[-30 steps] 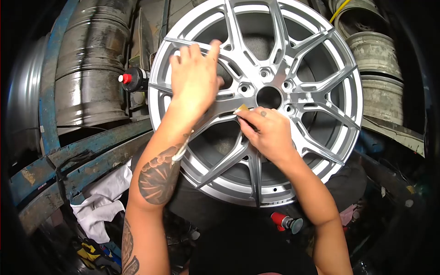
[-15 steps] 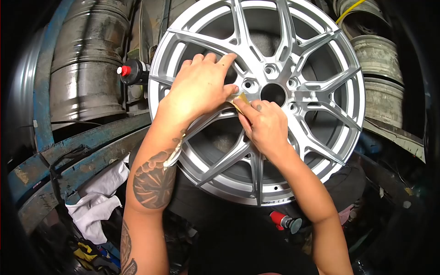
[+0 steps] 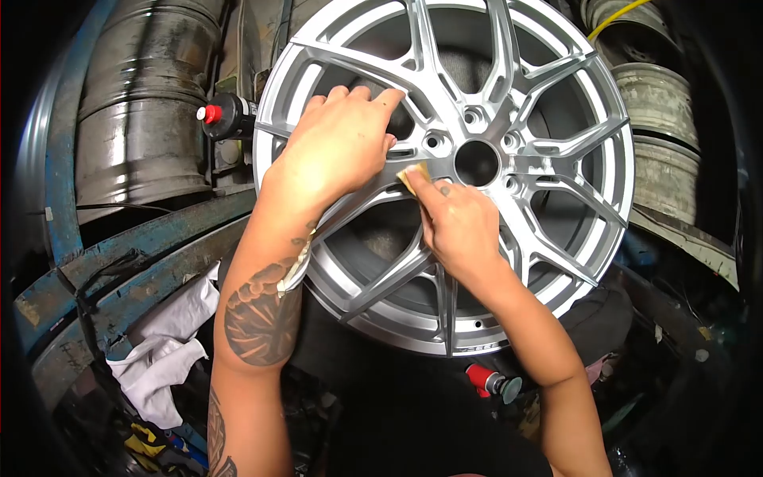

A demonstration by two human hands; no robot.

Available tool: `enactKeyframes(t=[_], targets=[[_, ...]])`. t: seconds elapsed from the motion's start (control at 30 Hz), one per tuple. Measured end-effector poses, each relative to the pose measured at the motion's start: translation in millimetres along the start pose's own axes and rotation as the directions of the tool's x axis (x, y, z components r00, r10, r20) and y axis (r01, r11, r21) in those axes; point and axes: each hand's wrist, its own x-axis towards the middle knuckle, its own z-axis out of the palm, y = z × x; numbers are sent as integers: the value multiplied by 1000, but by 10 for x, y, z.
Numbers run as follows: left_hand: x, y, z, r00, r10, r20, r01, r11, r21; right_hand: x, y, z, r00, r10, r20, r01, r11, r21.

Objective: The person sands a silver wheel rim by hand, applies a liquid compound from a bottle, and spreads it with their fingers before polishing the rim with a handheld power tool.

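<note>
A silver multi-spoke wheel [image 3: 520, 165] lies face up in front of me. My left hand [image 3: 342, 139] rests over its left spokes, fingers spread a little and bent over the spoke edge, holding nothing that I can see. My right hand [image 3: 461, 222] pinches a small folded yellowish piece of abrasive paper [image 3: 412, 178] against the spoke just left of the round centre hole [image 3: 477, 162]. The paper is partly covered by my fingers.
Stacked worn wheels stand at left [image 3: 147, 151] and right [image 3: 656, 99]. A dark bottle with a red cap [image 3: 226, 116] is beside the rim. Below lie a white cloth [image 3: 163, 362] and a red tool [image 3: 486, 380]. A blue metal frame [image 3: 135, 234] runs along the left.
My left hand has shifted slightly left and its thumb has drawn away from the paper. My right hand still holds the paper, a little lower. The view has moved slightly.
</note>
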Motion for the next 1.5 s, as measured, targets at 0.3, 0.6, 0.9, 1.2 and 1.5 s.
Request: enactKeyframes(t=[0.3, 0.6, 0.9, 1.2, 1.5], targets=[[0, 50, 18, 996, -2, 85, 1, 1000, 8, 58, 49, 10, 999, 25, 29, -27, 998, 60], [-6, 64, 20, 992, 25, 125, -28, 999, 24, 46, -23, -203, 997, 52, 59, -57, 993, 100], [-130, 317, -229, 955, 263, -140, -293, 743, -602, 6, 154, -774, 942, 227, 246, -329, 501, 800], [-437, 152, -434, 967, 62, -248, -249, 452, -856, -448, 297, -1596, 980, -89, -177, 98, 994, 39], [-2546, -63, 546, 651, -700, -293, -652, -318, -688, -2031, 1292, -2127, 763, 510, -396, -482, 858, 176]])
